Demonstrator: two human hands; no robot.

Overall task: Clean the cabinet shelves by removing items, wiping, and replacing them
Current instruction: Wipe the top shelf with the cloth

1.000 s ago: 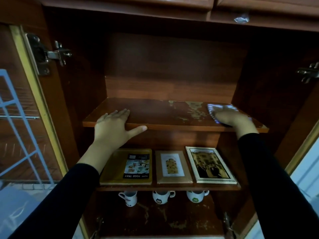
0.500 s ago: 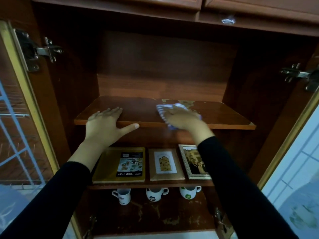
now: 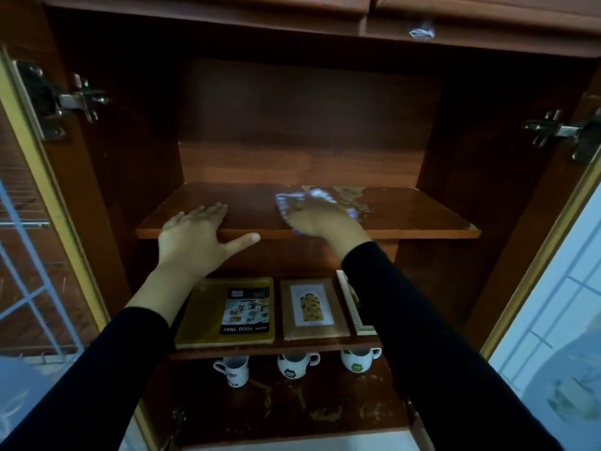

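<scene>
Left hand (image 3: 192, 237) braces the shelf (image 3: 422, 219) edge, open; right hand (image 3: 320, 219), flat, presses the cloth (image 3: 283, 200) at the worn patch (image 3: 353, 191).

The top shelf (image 3: 406, 219) carries a blue-and-white cloth (image 3: 286, 200) near its worn middle. On the middle shelf (image 3: 292, 348) lie a yellow food tray (image 3: 201, 314) and two picture frames (image 3: 313, 307) side by side. Three mugs (image 3: 294, 366) stand on the bottom shelf (image 3: 292, 405).

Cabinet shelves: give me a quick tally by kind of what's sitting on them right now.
Cloth: 1, under the right hand
Food tray: 1
Picture frames: 2, one partly hidden
Mugs: 3
Total: 7
</scene>
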